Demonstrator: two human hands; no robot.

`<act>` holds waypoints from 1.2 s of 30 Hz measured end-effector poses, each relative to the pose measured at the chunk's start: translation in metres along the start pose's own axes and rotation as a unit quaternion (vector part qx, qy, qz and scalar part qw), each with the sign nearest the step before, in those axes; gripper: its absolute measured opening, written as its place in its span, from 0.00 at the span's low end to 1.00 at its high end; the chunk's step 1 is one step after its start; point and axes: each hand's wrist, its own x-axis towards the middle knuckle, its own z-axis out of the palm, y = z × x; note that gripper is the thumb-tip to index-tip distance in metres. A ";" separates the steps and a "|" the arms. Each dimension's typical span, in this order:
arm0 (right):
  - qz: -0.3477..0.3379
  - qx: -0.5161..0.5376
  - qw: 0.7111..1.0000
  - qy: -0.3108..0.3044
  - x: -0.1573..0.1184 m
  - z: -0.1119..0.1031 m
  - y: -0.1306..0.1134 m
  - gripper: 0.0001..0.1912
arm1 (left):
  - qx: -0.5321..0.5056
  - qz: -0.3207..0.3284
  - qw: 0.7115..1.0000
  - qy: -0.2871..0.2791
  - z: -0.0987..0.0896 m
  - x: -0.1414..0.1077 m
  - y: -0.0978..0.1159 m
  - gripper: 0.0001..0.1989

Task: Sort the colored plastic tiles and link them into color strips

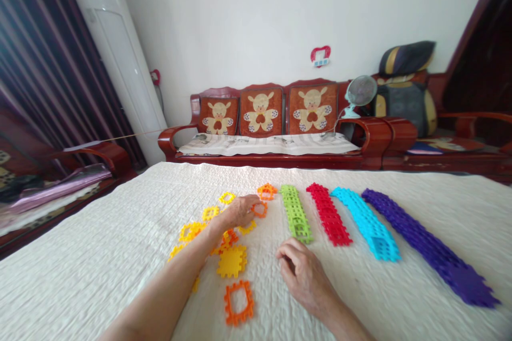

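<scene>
My left hand (240, 211) reaches forward over the loose tiles. Its fingers close on the left edge of an orange interlocking tile with an open middle (260, 213). Just beyond it lies a small orange group of tiles (266, 191). Loosely curled, my right hand (302, 272) rests on the cloth near the close end of a lime-green row of tiles (295, 210), with nothing visible in it. Yellow tiles (232, 261) and more orange pieces lie around and below my left forearm, which hides some of them. Nearest me is a separate orange square frame (239, 302).
To the right lie overlapping rows of red (328, 214), light-blue (367, 224) and purple tiles (428, 245). A quilted cream cloth (100, 245) covers the table. Beyond stand a wooden sofa (272, 160) with bear cushions and a small fan (361, 91).
</scene>
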 end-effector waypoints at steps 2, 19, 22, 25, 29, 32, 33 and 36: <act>-0.002 0.000 1.000 0.002 0.000 0.000 0.001 0.10 | -0.008 0.017 1.000 -0.002 0.001 0.000 -0.002 0.27; 0.006 0.001 1.000 -0.006 -0.001 0.000 0.002 0.09 | 0.045 -0.070 0.997 -0.010 0.007 0.005 0.010 0.24; 0.005 0.000 1.000 -0.006 -0.001 0.000 0.003 0.09 | 0.043 -0.076 0.996 -0.003 0.009 0.004 0.007 0.27; 0.006 0.001 1.000 -0.004 -0.001 0.001 0.003 0.09 | 0.050 -0.074 0.996 -0.006 0.010 0.003 0.008 0.23; 0.016 0.003 1.000 -0.007 -0.001 0.001 0.002 0.10 | 0.036 -0.060 0.997 0.009 0.005 0.010 0.009 0.24; 0.020 0.004 1.000 -0.006 -0.001 0.001 0.001 0.10 | 0.042 -0.003 0.998 0.052 0.005 0.026 0.003 0.25; 0.019 0.004 1.000 -0.004 -0.001 0.001 0.001 0.10 | 0.048 0.019 0.996 0.070 0.006 0.033 0.000 0.24; 0.016 0.006 1.000 -0.002 -0.001 0.001 0.001 0.10 | 0.061 0.038 0.992 0.099 0.016 0.048 -0.010 0.25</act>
